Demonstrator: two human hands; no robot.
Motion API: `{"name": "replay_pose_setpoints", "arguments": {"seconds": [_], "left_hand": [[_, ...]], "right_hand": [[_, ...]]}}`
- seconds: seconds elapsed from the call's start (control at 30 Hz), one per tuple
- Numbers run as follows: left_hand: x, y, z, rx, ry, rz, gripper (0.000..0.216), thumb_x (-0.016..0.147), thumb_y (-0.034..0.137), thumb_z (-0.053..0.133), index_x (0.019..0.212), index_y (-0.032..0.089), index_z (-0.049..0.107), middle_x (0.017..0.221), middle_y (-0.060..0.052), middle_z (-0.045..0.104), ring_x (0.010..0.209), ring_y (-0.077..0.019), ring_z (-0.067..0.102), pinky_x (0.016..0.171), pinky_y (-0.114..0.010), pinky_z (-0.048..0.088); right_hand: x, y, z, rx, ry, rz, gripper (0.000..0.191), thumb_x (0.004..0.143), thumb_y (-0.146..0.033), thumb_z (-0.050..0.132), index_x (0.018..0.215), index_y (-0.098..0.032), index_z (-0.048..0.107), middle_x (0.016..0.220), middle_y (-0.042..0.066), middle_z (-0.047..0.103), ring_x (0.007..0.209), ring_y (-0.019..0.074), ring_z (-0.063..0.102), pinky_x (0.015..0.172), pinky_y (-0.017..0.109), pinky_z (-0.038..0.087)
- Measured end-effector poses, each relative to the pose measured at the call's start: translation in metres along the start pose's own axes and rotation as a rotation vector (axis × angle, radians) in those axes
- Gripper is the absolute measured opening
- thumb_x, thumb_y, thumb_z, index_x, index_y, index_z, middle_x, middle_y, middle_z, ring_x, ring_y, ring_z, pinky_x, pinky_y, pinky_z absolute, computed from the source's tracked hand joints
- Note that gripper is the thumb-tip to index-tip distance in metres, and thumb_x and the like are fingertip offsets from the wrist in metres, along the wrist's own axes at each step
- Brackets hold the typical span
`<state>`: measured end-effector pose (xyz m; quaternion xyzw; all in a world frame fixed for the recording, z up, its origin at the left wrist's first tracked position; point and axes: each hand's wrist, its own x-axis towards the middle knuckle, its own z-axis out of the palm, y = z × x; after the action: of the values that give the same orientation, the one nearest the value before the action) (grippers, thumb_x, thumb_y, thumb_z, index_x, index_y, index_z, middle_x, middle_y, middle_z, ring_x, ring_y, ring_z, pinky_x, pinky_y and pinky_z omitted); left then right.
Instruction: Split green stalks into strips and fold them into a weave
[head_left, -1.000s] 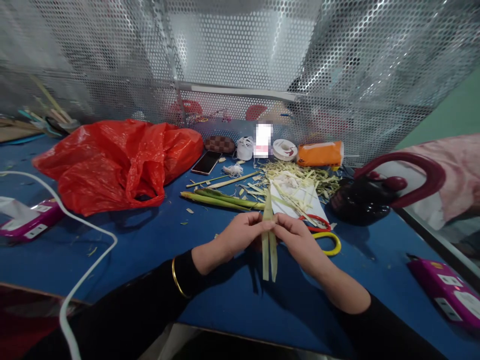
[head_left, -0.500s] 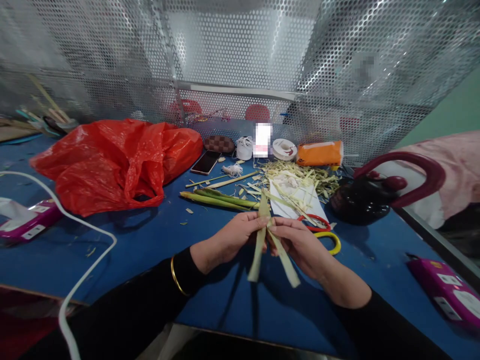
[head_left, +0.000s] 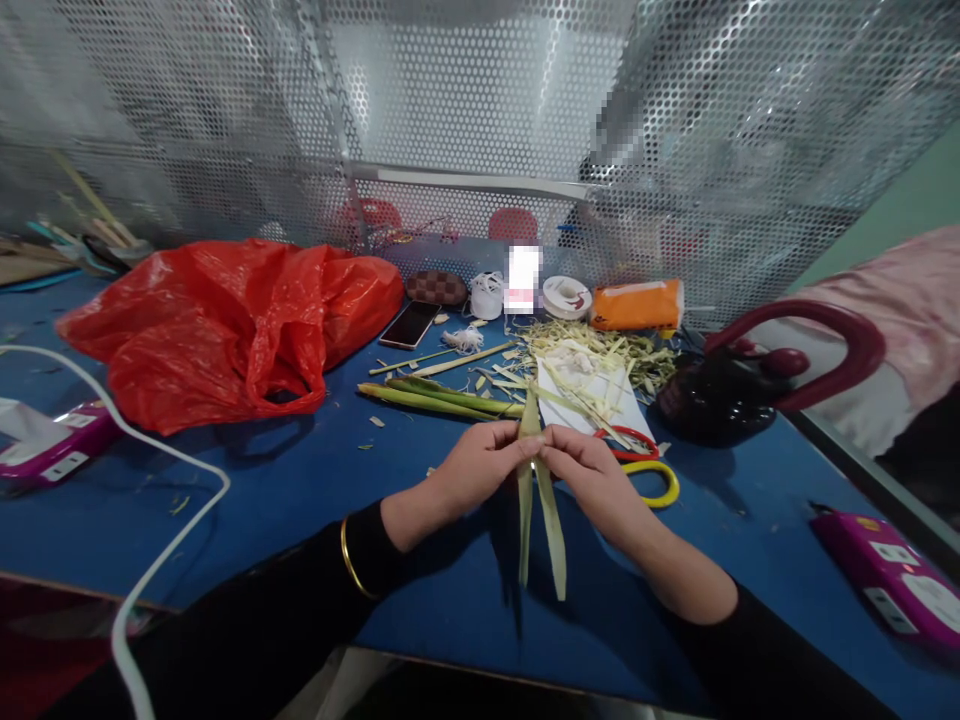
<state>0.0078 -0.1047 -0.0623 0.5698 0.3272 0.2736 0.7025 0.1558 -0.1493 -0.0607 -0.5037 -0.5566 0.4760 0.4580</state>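
Gripping forked leaf strip (head_left: 554,535): fingers of left hand (head_left: 476,468) and right hand (head_left: 596,478), equally near, long axis running forward between

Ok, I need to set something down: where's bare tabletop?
Bare blue tabletop shows between the right hand and rightmost purple power strip, and between red bag and left sleeve. Crowded: around the paper, shredded leaf and yellow handle.

There are two hands (head_left: 476,468) (head_left: 596,475), two pale leaf ends (head_left: 524,540) (head_left: 556,545) below them, two scissor handles (head_left: 673,487) (head_left: 637,435) and two purple power strips (head_left: 64,452) (head_left: 889,575). The counter (head_left: 300,500) carries one red plastic bag (head_left: 195,320), one checkered case (head_left: 436,288), one orange packet (head_left: 637,306) and one kettle (head_left: 716,410).
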Motion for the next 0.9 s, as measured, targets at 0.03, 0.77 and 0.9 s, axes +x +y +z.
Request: {"name": "replay_pose_setpoints", "arguments": {"seconds": [0.03, 0.77, 0.9], "left_hand": [[0.0001, -0.0005, -0.0003, 0.033, 0.027, 0.02, 0.037, 0.076, 0.049, 0.065, 0.079, 0.012, 0.062, 0.066, -0.003, 0.065, 0.056, -0.0129, 0.058, 0.053, -0.023, 0.042], [0.0007, -0.0009, -0.0019, 0.148, 0.11, 0.18, 0.033, 0.08, 0.045, 0.061, 0.067, 0.016, 0.053, 0.058, 0.004, 0.05, 0.053, -0.0087, 0.047, 0.052, -0.021, 0.037], [0.0008, -0.0001, -0.0037, 0.277, 0.162, 0.251, 0.033, 0.085, 0.039, 0.055, 0.061, 0.017, 0.048, 0.058, 0.006, 0.042, 0.055, -0.0081, 0.039, 0.052, -0.021, 0.032]], "right_hand": [[-0.0004, 0.0002, 0.0001, -0.01, -0.012, -0.008, 0.021, 0.08, -0.033, 0.057, 0.063, -0.02, 0.055, 0.056, -0.003, 0.05, 0.054, 0.0122, 0.048, 0.054, 0.024, 0.04], [-0.0035, -0.0021, 0.0008, -0.001, -0.006, 0.005, 0.026, 0.081, -0.038, 0.057, 0.063, -0.019, 0.052, 0.057, -0.003, 0.049, 0.056, 0.0127, 0.044, 0.056, 0.026, 0.036], [-0.0026, -0.002, 0.0013, -0.041, -0.022, -0.024, 0.026, 0.083, -0.036, 0.054, 0.063, -0.02, 0.051, 0.056, -0.003, 0.049, 0.055, 0.0124, 0.043, 0.055, 0.027, 0.035]]}}
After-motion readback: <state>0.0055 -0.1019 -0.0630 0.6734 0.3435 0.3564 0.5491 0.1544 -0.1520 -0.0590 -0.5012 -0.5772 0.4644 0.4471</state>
